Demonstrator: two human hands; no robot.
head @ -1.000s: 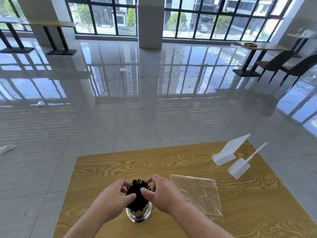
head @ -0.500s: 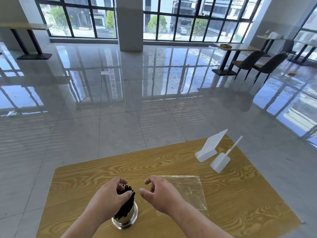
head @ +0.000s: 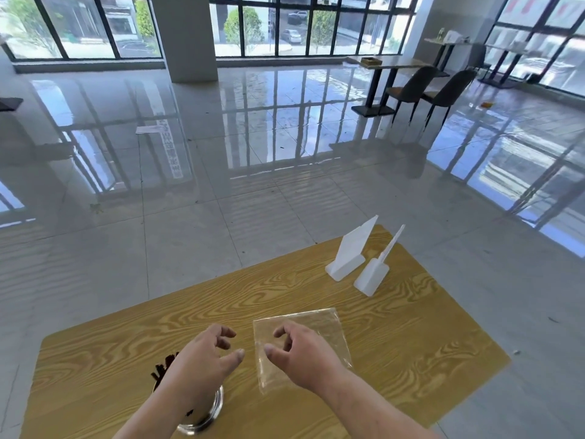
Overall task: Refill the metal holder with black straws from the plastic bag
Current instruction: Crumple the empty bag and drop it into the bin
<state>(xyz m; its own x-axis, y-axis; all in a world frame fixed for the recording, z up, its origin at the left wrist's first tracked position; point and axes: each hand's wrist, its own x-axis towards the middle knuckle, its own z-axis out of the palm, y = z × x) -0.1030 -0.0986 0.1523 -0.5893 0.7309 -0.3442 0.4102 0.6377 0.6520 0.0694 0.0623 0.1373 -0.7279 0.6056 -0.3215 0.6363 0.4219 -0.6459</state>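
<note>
Head view looks down on the metal holder (head: 205, 416), which stands near the front left edge of a wooden table (head: 411, 343), its shiny rim and wall showing below the left forearm. Black straws (head: 163, 369) stand packed in it, and only a dark tuft of their tops shows at the left of the wrist; the rest is hidden behind the arm. Above the holder the left hand (head: 202, 359) hangs empty, with loosely curled fingers parted from the thumb and touching neither the straws nor the rim as far as can be seen. Just to the right of it lies the plastic bag (head: 329, 331), a clear flat sheet on the tabletop that looks empty, with one corner pointing toward the far side of the table. Over the near part of the bag is the right hand (head: 304, 353), likewise empty, fingers bent and thumb held apart; whether it touches the plastic cannot be told. The two hands face each other with a gap between the thumbs. Well apart, near the far right corner of the table, stands a white sign stand (head: 351, 251) with a tilted panel, and just beside it a second small white stand (head: 372, 277) with a thin stick rising from it. Around the table spreads a glossy tiled floor (head: 253, 153).
</note>
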